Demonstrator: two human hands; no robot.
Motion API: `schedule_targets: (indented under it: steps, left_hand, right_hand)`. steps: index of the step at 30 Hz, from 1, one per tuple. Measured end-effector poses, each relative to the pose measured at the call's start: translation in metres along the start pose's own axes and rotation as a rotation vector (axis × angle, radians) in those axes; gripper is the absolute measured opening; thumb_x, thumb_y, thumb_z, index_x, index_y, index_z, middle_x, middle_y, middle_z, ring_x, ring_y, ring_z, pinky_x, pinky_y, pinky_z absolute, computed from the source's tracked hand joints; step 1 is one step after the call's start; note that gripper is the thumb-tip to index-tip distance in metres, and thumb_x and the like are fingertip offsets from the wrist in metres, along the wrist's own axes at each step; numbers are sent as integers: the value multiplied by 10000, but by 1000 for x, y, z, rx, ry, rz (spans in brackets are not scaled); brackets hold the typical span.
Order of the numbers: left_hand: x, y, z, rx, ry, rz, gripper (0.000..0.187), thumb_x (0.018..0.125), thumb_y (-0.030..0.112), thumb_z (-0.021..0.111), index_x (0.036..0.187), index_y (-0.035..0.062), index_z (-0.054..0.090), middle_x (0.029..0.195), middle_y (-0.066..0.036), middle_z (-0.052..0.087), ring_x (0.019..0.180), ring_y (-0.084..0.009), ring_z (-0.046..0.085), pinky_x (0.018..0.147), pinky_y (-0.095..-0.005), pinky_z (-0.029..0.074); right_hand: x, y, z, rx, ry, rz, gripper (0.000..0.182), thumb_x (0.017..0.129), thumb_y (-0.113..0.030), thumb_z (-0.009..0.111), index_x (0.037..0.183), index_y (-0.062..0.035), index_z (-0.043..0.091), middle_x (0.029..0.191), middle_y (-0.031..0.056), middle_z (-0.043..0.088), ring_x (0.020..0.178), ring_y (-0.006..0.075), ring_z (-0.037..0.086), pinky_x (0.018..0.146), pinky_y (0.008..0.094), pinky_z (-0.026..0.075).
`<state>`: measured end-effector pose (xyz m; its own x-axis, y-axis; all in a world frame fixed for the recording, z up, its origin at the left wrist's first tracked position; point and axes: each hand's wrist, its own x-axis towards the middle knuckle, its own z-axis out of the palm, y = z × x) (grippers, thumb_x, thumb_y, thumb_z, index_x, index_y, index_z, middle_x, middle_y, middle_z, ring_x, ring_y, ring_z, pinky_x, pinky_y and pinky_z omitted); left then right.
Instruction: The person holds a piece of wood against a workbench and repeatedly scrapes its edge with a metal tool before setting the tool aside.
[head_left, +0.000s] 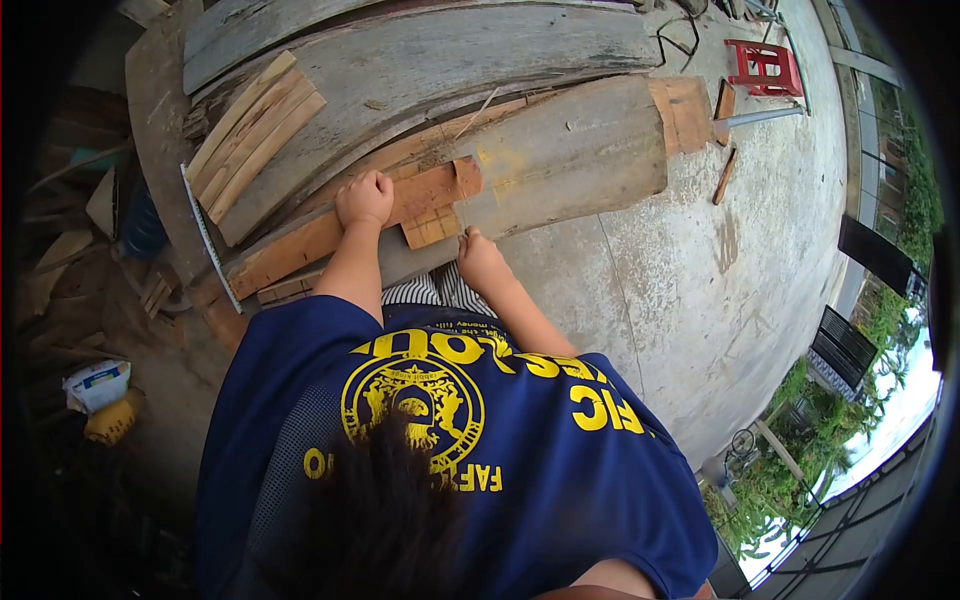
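My left hand (365, 198) is closed over the upper edge of a reddish-brown wooden board (300, 246), pressing on it. This board lies along a wide grey plank (570, 150), and a dark seam or cut shows near its right end. A short, lighter wood block (431, 228) sits just below it, between my hands. Close to the block's right corner, my right hand (481, 258) is closed, fingers pinched together. Whatever it grips, if anything, is too small to make out. Yellowish dust (502, 160) is scattered on the plank beyond the board's end.
Several pale wood strips (255, 135) lie stacked at the upper left, beside a long white ruler-like strip (210, 240). More weathered planks (420, 55) lie behind. A red plastic stool (763, 68) and small wood pieces (725, 176) are on the concrete floor (690, 290) to the right.
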<state>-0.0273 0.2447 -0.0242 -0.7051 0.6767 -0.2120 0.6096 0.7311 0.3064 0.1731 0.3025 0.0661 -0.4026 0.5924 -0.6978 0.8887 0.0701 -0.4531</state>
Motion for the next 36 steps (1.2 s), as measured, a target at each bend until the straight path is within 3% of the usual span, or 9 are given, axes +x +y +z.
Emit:
schedule_targets:
  steps: [3,8,15,21,28,36]
  left_hand:
    - [0,-1,1,13,-19,-5,281,817,284,429,743,90,618,846,-92,655,795,-291,610,732,-416,470]
    - [0,-1,4,11,-32,2,280,807,283,439,722,91,624,817,-95,657,769,-289,611,719,-416,471]
    - [3,-3,2,9,-15,9,285,813,281,433,726,91,626,801,-98,656,786,-287,610,735,-414,467]
    - [3,-2,1,23,-59,-12,288,820,283,424,749,88,624,835,-103,653,803,-293,609,754,-417,464]
    - [1,-1,0,4,-40,-6,282,801,282,436,733,93,633,814,-93,658,796,-284,611,748,-416,464]
    - [1,-2,2,-8,-47,16,276,817,273,430,737,88,617,830,-91,653,789,-288,609,732,-416,465]
  right_hand:
    - [-5,12,-17,37,55,38,318,931,-263,422,936,41,517,852,335,574,868,494,542,758,518,446]
    - [-36,23,-35,13,-28,94,377,944,-313,397,957,26,562,887,316,579,920,476,536,790,489,441]
    - [17,7,-39,-7,-38,74,398,939,-314,394,970,32,587,914,309,584,931,466,541,818,476,445]
    - [-32,15,-29,-29,-7,143,388,937,-305,400,956,32,592,903,324,578,919,477,542,807,497,443]
    - [52,-7,-7,48,87,6,382,937,-290,404,936,46,586,874,326,577,897,477,546,787,496,447]
    - [-21,24,-29,-20,-1,128,362,932,-283,418,908,37,585,874,320,578,885,473,550,773,500,452]
